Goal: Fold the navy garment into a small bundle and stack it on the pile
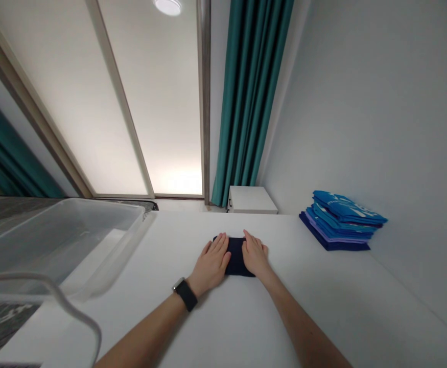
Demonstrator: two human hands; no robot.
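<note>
A small folded navy cloth (236,258) lies on the white table in front of me. My left hand (212,260) rests flat over its left side, fingers stretched forward. At the right edge of the cloth, my right hand (255,254) presses down with its fingers slightly bent and apart. Part of the cloth is hidden beneath both hands. To the right, against the wall, stands a stack of folded blue cloths (342,217), with purple and navy layers at the bottom.
A large clear plastic bin (104,255) sits at the left of the white table (223,327). A grey cable (66,301) curves across the lower left. Behind the table are a white cabinet (252,198), a teal curtain (252,102) and frosted sliding panels (162,102).
</note>
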